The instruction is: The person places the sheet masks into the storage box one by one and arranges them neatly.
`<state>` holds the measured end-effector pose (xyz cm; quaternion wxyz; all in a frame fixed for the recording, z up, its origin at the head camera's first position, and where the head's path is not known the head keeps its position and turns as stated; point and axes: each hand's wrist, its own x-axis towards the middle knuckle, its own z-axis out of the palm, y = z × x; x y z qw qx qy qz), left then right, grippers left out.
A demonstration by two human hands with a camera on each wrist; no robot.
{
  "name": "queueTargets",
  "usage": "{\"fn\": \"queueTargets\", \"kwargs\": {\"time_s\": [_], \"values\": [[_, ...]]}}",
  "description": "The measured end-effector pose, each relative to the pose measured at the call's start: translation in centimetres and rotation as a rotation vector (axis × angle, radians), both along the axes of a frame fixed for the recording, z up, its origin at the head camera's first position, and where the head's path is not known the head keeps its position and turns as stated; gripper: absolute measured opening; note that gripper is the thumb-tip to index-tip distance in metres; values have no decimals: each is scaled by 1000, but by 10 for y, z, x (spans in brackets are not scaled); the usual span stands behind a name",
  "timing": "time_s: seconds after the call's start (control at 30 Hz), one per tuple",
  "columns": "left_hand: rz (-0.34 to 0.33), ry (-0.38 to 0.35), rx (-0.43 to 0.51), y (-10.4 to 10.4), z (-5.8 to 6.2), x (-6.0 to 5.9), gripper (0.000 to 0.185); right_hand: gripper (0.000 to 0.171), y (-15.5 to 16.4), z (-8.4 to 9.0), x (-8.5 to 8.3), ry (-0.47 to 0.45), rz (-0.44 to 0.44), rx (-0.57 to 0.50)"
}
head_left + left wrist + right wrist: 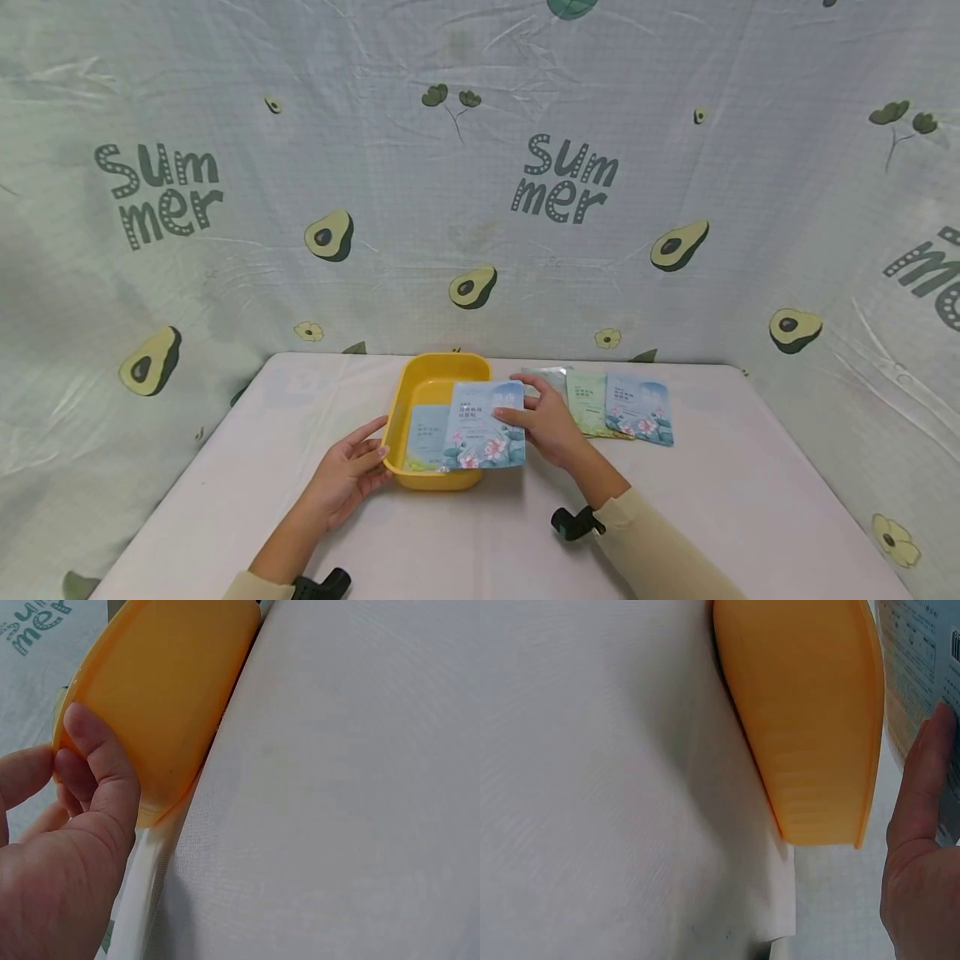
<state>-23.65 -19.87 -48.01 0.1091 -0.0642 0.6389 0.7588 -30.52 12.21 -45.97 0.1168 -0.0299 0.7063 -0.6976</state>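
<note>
Two hands worked at a white table (675,517). On it sat the yellow tub (420,385), its near-left corner gripped by the left hand (347,477), thumb on the rim. Over the tub's right edge, the right hand (547,425) pinched a blue lotus sachet (480,429). More sachets (615,404) lay just right.
</note>
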Motion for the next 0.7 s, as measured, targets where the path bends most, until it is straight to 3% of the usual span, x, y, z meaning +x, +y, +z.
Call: {"fn": "queueTargets", "kwargs": {"time_s": [0.7], "values": [[-2, -2, 1, 0, 2, 1, 64, 76, -30, 12, -16, 24, 76, 124]]}}
